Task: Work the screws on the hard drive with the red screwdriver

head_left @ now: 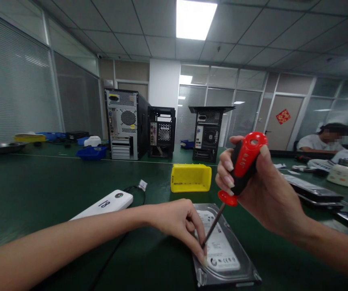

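A screwdriver with a red and black handle (247, 161) is gripped in my right hand (266, 194), its shaft slanting down to the left. My left hand (183, 226) pinches thumb and index finger together around the lower end of that shaft. Those fingers hide the tip, so I cannot tell whether a screw sits there. Beneath them a silver hard drive (222, 246) with a white label lies on the green table (149, 258). The left fingertips are over the left edge of its label.
A yellow bin (190, 178) stands just behind the drive. A white power bank (107, 204) marked 18 and a cable lie left. Computer cases (128, 125) line the back. More drives (312, 188) and a jar (344, 173) are right, near a seated person (322, 139).
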The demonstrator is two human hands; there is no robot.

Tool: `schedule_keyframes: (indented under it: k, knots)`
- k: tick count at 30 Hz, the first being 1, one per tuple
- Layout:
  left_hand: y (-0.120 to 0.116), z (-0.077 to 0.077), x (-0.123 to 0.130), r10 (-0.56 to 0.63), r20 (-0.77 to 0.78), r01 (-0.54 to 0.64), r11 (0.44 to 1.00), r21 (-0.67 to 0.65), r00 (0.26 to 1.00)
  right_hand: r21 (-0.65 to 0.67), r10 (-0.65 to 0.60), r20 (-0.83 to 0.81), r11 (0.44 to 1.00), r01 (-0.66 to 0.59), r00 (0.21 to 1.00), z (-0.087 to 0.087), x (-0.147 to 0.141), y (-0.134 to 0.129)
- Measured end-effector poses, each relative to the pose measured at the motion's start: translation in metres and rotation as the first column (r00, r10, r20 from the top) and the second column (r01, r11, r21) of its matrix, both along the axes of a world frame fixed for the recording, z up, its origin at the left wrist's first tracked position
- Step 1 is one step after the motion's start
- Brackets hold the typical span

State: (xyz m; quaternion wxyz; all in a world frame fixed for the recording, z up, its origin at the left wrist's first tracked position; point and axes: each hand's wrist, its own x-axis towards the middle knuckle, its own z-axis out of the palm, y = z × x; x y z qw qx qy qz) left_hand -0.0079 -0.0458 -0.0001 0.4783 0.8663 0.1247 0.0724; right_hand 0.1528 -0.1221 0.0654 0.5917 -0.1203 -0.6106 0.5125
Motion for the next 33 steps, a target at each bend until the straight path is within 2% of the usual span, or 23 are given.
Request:
schedule_keyframes:
  k: [8, 18, 25, 33]
  knots:
    - [0.001, 0.003, 0.001, -0.045, 0.026, 0.044, 0.999, 0.017, 0.999, -0.007, -0.008, 0.018, 1.0, 0.008, 1.0, 0.0, 0.002, 0.001]
    - [-0.002, 0.002, 0.002, -0.071, 0.011, 0.072, 0.996, -0.044, 0.997, -0.022, 0.041, -0.026, 0.999, -0.041, 0.999, -0.004, 0.0, 0.002]
    - [0.006, 0.008, -0.002, -0.165, -0.025, 0.162, 0.981, -0.103, 0.986, -0.028, 0.039, -0.057, 0.999, -0.04, 0.998, -0.006, 0.001, 0.005]
    - [0.025, 0.008, -0.008, -0.079, -0.045, 0.075, 0.995, -0.067, 0.996, -0.075, 0.034, -0.065, 0.996, -0.039, 0.997, -0.009, -0.004, 0.008]
